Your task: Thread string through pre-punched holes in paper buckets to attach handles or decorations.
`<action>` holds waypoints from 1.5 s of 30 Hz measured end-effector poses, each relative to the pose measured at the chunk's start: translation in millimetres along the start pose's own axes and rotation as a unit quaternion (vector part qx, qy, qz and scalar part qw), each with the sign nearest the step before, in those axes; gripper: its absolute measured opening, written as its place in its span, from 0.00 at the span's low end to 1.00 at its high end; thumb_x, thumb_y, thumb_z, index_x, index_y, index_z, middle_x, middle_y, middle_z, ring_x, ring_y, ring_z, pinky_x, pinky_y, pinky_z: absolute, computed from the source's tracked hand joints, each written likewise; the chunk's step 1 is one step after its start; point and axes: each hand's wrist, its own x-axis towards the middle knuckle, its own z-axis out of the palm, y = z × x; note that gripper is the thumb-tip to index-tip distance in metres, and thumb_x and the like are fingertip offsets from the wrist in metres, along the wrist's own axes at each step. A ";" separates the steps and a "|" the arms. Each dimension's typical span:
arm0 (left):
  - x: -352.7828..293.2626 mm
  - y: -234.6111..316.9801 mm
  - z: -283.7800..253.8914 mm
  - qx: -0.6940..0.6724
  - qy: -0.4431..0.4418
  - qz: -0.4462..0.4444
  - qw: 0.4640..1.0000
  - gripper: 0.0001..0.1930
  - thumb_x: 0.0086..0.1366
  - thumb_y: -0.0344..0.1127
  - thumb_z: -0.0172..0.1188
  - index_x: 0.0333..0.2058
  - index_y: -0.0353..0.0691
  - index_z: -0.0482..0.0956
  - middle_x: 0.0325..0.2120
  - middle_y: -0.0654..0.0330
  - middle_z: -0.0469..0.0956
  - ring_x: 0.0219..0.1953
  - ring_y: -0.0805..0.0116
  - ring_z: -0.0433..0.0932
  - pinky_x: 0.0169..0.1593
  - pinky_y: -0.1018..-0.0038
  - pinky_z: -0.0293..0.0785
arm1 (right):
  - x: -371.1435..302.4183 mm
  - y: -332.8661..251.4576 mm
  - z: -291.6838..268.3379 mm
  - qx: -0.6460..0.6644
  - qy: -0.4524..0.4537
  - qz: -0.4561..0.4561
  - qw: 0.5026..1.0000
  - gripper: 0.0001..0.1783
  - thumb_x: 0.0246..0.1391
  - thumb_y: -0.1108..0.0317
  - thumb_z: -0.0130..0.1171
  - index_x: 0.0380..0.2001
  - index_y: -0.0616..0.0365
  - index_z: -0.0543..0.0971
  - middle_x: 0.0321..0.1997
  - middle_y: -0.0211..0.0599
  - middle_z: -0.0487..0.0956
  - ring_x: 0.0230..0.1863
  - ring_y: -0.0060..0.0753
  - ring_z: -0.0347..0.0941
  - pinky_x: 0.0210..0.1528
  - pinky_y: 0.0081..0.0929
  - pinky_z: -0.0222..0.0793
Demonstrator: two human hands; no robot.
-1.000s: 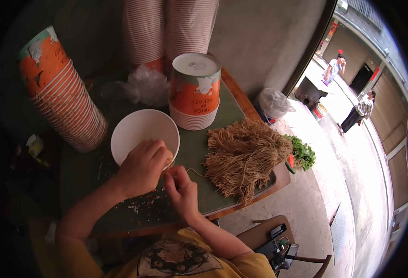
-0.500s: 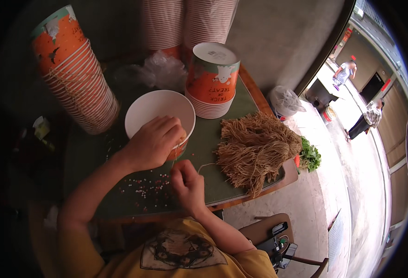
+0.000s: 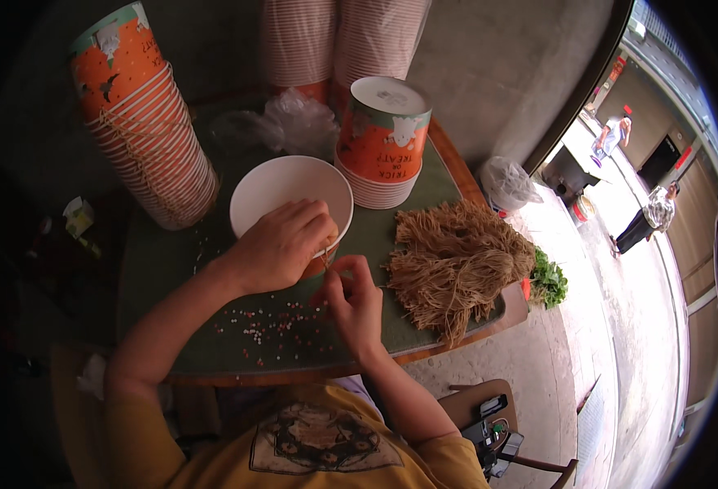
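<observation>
Hands at a white bowl (image 3: 281, 189) on a green tray (image 3: 163, 261).

The left hand (image 3: 281, 244) lies over the bowl's near rim, fingers curled shut, pinching something too small to identify. The right hand (image 3: 355, 301), just beside it, has fingers bent close around a thin noodle strand (image 3: 382, 286). One heap of brown noodles (image 3: 456, 261) lies to the right; one inverted orange cup stack (image 3: 383, 138) stands behind, another (image 3: 143, 114) to the left. Small beads (image 3: 269, 330) scatter near the wrists.

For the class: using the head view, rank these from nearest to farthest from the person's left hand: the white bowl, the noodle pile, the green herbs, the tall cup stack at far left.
1. White bowl: under the left hand.
2. Noodle pile to the right and tall cup stack at upper left: too close to call.
3. Green herbs: beyond the noodles, at the table's right edge.
</observation>
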 end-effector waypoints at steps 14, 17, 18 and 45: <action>-47.2 26.5 6.4 -0.010 0.242 -0.092 0.966 0.10 0.61 0.21 0.56 0.41 0.38 0.71 0.34 0.57 0.72 0.34 0.62 0.73 0.39 0.69 0.70 | -40.3 -13.4 14.3 0.203 -0.021 0.127 0.971 0.07 0.68 0.63 0.47 0.42 0.53 0.69 0.23 0.28 0.75 0.21 0.13 0.67 0.24 0.13 0.62; -81.2 62.8 31.0 -0.304 0.242 -0.332 0.860 0.06 0.68 0.28 0.53 0.42 0.37 0.73 0.33 0.63 0.74 0.36 0.78 0.72 0.38 0.77 0.68 | -66.9 -11.7 5.7 0.166 -0.098 0.168 0.967 0.10 0.69 0.64 0.44 0.45 0.57 0.70 0.26 0.29 0.77 0.26 0.14 0.70 0.30 0.15 0.66; -81.6 62.6 35.3 -0.306 0.240 -0.334 0.859 0.06 0.68 0.28 0.53 0.42 0.37 0.73 0.33 0.63 0.74 0.36 0.78 0.72 0.38 0.77 0.68 | -71.2 -11.6 4.0 0.166 -0.096 0.171 0.966 0.10 0.69 0.64 0.44 0.45 0.57 0.70 0.26 0.29 0.77 0.26 0.14 0.70 0.30 0.15 0.66; -36.6 54.8 49.8 -0.722 0.318 -0.461 0.406 0.05 0.67 0.36 0.56 0.36 0.42 0.75 0.29 0.67 0.73 0.34 0.73 0.73 0.41 0.77 0.72 | -94.3 2.1 -16.1 -0.236 -0.182 -0.143 0.944 0.10 0.52 0.75 0.56 0.39 0.56 0.74 0.23 0.43 0.75 0.24 0.48 0.74 0.25 0.39 0.70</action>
